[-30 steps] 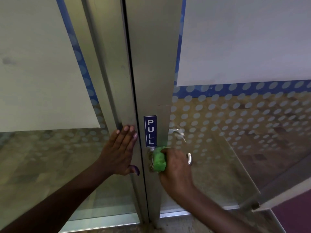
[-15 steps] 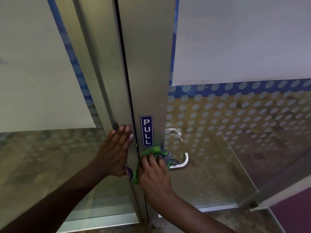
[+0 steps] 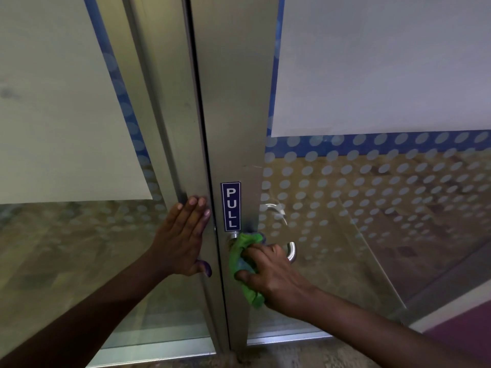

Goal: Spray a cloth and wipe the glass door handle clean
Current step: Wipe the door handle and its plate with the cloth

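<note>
We've got the right hand (image 3: pixel 276 274) wrapped around a green cloth (image 3: pixel 243 264), fingers curled tight on it, pressing it onto the lever door handle (image 3: pixel 291 252) of the right-hand glass door (image 3: pixel 372 208). The cloth covers the handle's base and most of the lever; only the curved free end shows, poking out right of the knuckles, plus a sliver of the round base at the cloth's upper left. A tail of cloth hangs out below the palm.

Left hand (image 3: pixel 183 240) is flat and empty, fingers straight and together, palm on the metal frame (image 3: pixel 191 128) of the left panel, just left of the door seam. Thumb points down near the seam.

Blue PULL sign (image 3: pixel 231 206) sits on the right door's metal stile (image 3: pixel 239 102), directly above the cloth. The glass carries a dotted frosted pattern, and a second handle is visible through it, above the lever.
</note>
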Tool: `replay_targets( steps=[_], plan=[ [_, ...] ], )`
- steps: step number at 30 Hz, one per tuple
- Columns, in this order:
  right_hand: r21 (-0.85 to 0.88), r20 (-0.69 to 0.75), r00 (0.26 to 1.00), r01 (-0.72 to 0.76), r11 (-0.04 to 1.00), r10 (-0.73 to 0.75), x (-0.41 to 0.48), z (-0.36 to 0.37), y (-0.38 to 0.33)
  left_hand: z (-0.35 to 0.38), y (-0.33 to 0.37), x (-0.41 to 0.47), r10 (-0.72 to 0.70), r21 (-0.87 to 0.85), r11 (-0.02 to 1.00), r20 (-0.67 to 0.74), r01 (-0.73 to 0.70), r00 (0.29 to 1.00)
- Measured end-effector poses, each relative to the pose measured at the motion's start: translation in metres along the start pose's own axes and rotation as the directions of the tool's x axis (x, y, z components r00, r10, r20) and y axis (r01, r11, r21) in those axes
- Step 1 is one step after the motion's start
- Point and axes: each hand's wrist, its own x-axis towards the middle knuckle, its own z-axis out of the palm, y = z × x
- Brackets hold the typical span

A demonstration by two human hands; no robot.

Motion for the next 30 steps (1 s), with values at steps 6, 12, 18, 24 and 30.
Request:
replay_targets(
  steps=[6, 12, 18, 24, 30],
  plan=[
    [0.05, 0.083, 0.995, 0.051, 0.997, -0.055, -0.021, -0.013, 0.025, 0.003, 0.0, 0.001, -0.012, 0.004, 1.0, -0.013, 0.012, 1.0],
    [0.08, 0.111, 0.987, 0.11, 0.991, -0.119, -0.032, -0.03, 0.051, 0.002, 0.001, 0.0, -0.01, 0.016, 1.0, -0.018, 0.011, 1.0],
    [0.061, 0.084, 0.981, 0.169, 0.984, -0.174, -0.037, -0.036, 0.07, 0.002, 0.001, 0.002, -0.01, 0.02, 1.0, -0.023, 0.01, 1.0],
    [0.078, 0.014, 0.989, 0.147, 0.986, -0.148, -0.046, -0.034, 0.075, 0.0, 0.004, 0.002, -0.023, 0.016, 1.0, -0.029, 0.024, 0.999],
    [0.027, -0.017, 0.995, 0.102, 0.994, -0.102, -0.058, -0.035, 0.081, -0.003, 0.009, 0.004, -0.047, 0.033, 0.998, -0.023, 0.047, 0.999]
  ],
)
